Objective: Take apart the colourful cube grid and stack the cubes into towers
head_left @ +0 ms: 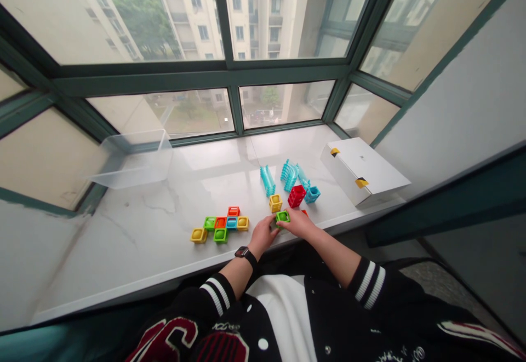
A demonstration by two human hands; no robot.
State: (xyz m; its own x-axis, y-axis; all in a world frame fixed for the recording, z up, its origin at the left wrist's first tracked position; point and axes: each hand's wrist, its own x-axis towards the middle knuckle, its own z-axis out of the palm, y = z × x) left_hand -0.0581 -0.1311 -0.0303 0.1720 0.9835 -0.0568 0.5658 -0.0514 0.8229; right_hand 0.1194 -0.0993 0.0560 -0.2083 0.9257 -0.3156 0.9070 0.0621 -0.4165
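A green toy block with a hollow face is held near the sill's front edge. My right hand grips it from the right, fingers closed around its side. My left hand meets it from the left with thumb and fingers closed on its edge. Just beyond stand a yellow block and a taller red block. Part of an orange-red piece shows behind my right hand. To the left lies a flat cluster of joined coloured blocks, with a yellow block at its left end.
Clear blue track pieces and a blue block lie farther back. A transparent plastic bin stands at the left, a white box at the right. Windows border the marble sill; its front edge runs close to my body.
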